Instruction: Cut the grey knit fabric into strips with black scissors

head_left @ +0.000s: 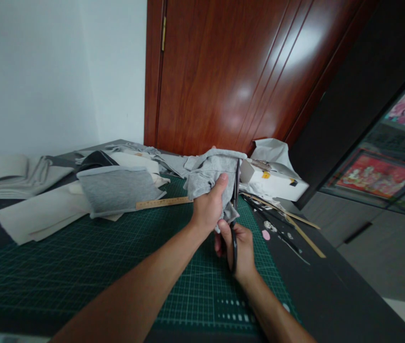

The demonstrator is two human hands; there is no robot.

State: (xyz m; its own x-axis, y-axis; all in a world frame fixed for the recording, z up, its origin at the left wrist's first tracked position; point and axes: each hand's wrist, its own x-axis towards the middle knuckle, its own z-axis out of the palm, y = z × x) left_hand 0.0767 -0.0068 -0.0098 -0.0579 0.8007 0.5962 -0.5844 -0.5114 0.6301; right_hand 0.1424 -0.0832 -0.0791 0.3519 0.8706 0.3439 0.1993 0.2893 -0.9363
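Two hands point(208, 207) point(244, 247), one pair of scissors point(234, 243), one cutting mat point(181, 257), one box point(275, 185), one door point(223, 71)

Soft, rather dim light, white glare on the glossy door point(216, 76), edges stretched and blurred

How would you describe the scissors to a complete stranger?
Find the green cutting mat. Over its right part, the left hand grips bunched grey fabric. Beside it, in the right hand, are the scissors: black-handled, the only tool held, unlike the wooden ruler.
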